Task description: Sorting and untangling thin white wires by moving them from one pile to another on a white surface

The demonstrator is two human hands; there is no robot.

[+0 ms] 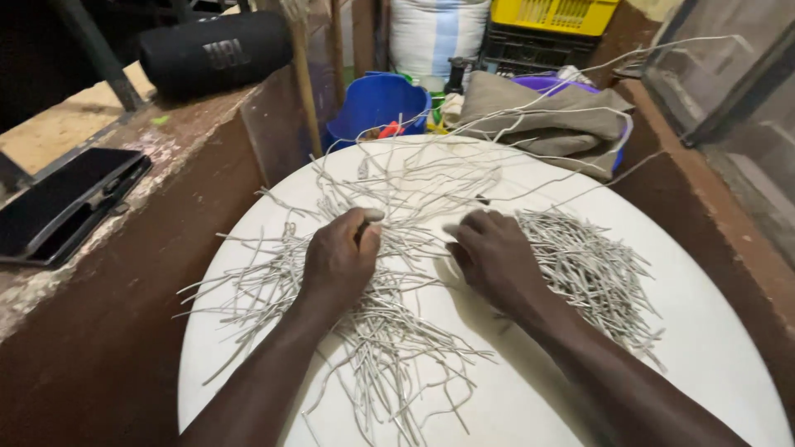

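A round white table [712, 348] carries a loose tangle of thin pale strips [373, 331] spread across its left and middle. A tidier heap of shorter strips [592, 269] lies at the right. My left hand [339, 261] rests on the tangle, fingers curled, thumb and forefinger pinched on a strip with a small dark object between them. My right hand [493, 257] lies palm down beside it, fingertips closed on strips near the middle of the table. Long strips trail off toward the back right.
A low brown wall [99, 331] runs along the left, bearing a dark phone in a case [66, 203] and a black cylindrical speaker [215, 54]. Behind the table stand a blue bucket [373, 103], a folded grey-brown cloth [546, 120], a yellow crate [555, 15] and a white sack [435, 33].
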